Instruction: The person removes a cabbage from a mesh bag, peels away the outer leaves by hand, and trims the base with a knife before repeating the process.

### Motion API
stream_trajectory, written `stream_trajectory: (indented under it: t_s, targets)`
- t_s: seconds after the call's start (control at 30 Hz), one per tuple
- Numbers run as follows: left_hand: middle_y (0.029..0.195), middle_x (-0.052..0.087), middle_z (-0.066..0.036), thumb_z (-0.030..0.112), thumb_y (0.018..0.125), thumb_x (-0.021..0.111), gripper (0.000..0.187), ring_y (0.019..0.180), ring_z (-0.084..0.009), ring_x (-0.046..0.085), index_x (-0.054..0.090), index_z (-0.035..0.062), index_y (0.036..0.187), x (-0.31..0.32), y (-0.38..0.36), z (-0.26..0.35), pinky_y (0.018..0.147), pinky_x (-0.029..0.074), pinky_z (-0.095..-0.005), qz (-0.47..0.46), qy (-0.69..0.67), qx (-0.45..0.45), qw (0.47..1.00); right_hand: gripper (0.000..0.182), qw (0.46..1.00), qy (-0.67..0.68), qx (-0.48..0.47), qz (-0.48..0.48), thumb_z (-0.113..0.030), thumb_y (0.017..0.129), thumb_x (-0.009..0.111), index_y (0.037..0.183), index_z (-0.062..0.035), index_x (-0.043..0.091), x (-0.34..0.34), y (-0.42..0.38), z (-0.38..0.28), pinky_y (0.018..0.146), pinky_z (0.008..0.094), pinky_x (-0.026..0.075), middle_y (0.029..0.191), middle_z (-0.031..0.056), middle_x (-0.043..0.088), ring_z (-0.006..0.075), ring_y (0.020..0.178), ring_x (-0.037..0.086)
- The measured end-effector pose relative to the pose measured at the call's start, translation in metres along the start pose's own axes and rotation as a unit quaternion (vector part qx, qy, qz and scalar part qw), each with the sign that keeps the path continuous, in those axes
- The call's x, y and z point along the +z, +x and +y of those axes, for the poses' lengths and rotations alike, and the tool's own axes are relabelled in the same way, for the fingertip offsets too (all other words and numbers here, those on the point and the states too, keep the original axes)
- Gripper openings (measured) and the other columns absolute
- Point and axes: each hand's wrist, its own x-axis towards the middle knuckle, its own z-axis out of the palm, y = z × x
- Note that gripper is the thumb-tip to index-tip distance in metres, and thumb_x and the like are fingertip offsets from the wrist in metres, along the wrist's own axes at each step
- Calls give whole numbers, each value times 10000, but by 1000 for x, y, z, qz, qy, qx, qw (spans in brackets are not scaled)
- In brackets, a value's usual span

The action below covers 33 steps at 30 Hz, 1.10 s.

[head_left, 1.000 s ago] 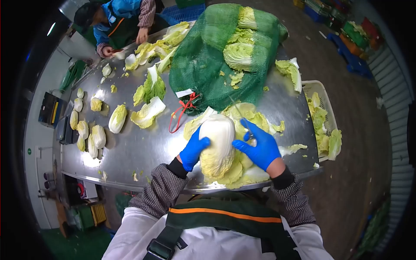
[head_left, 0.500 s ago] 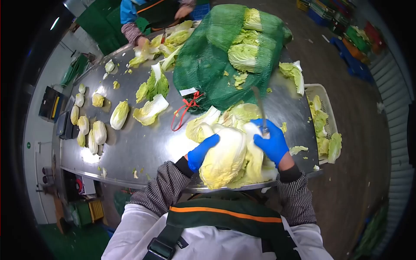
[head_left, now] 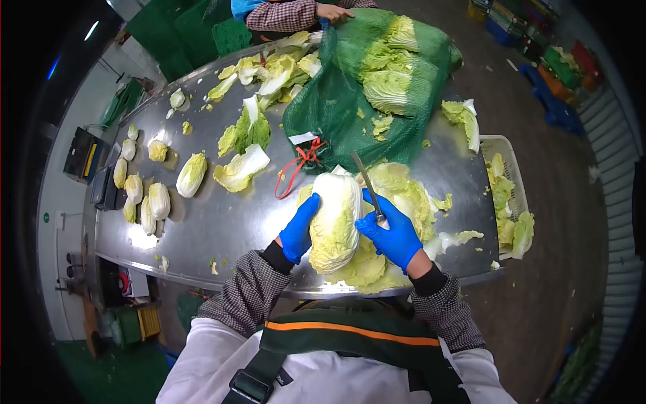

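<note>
My left hand (head_left: 298,229), in a blue glove, grips the left side of a pale cabbage head (head_left: 336,222) near the table's front edge. In my right hand (head_left: 393,230), also gloved in blue, is a knife (head_left: 368,185) with its blade pointing up and away; the fingertips are close to the cabbage's right side. Loose leaves (head_left: 404,195) lie under and right of the cabbage. Behind it is a green mesh bag (head_left: 323,121) with cabbages inside and a red tie (head_left: 301,161).
Several small cabbage heads (head_left: 192,175) stand on the left of the metal table (head_left: 202,236). Leaves (head_left: 242,168) lie mid-table. A white basket (head_left: 515,175) of leaves is at the right edge. Across the table, a co-worker's hand (head_left: 334,12) touches the mesh bag.
A leaf has come off the cabbage and lies at the right. The cabbage is more upright, and my right hand has moved left. The co-worker's hand has moved to the bag.
</note>
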Motion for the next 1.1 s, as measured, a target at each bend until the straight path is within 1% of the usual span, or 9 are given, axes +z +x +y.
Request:
stream_trajectory:
  t_s: [0.03,0.2,0.43,0.5,0.6,0.73,0.87,0.9,1.1]
  targets:
    - [1378,456,-138,392,958,480,609,1234,-235,490,312,30,1418,-6,1,-4,1054,382,-372,1,-24,2,1000,647,995,-49,-78,24,-314,796,746,1335,-80,474,5,6,12,698,273,494,841,41,596,81,748,543]
    - [1355,478,-148,347,945,509,591,1197,-248,524,328,23,1405,-13,0,-6,1013,430,-384,3,5,30,1000,713,995,-85,-47,-13,-286,766,732,1373,-93,411,7,9,6,761,325,496,854,98,628,178,772,607]
    - [1335,486,-180,457,935,481,647,1172,-271,537,351,22,1396,-11,-9,2,1002,437,-400,25,-83,-59,994,745,967,-248,-28,61,-238,708,651,1396,-164,377,16,13,8,790,412,498,982,209,640,371,894,633]
    - [1345,473,-193,548,919,462,726,1174,-292,530,335,25,1406,-6,-14,3,1005,429,-417,2,-124,-59,991,699,972,-223,-75,18,-251,719,659,1369,-164,418,7,16,15,800,405,497,1025,197,639,353,922,629]
    - [1383,429,-204,669,870,421,849,1184,-338,509,309,34,1421,-12,-15,5,1021,402,-462,-231,-226,-62,944,674,957,-273,-89,49,-309,750,685,1346,-110,443,-6,38,72,814,385,492,1062,188,635,316,913,627]
    - [1417,377,-208,757,804,414,973,1212,-367,474,263,39,1443,-21,-28,23,1037,370,-501,-185,-162,-46,968,661,941,-331,7,75,-369,787,692,1324,-60,461,9,23,32,837,373,486,1104,172,629,298,910,627]
    - [1404,397,-196,732,818,432,953,1228,-365,460,246,42,1450,-34,-43,36,1050,352,-498,-165,-143,-36,975,390,916,-301,-266,7,-225,883,581,1249,-94,544,36,19,-1,679,358,515,996,103,634,286,829,633]
    - [1398,399,-200,731,820,431,952,1229,-365,459,246,42,1450,-42,-46,35,1046,356,-492,-178,-138,-41,974,325,884,-367,-290,7,-177,883,566,1201,-116,578,47,15,-17,598,349,502,911,81,619,258,744,626]
    - [1289,468,-236,774,773,437,1002,1151,-354,502,277,39,1434,-58,-71,38,979,409,-450,-204,-160,-38,965,195,843,-433,-319,6,-180,880,538,1052,-118,605,81,43,5,590,364,503,890,88,617,257,706,628]
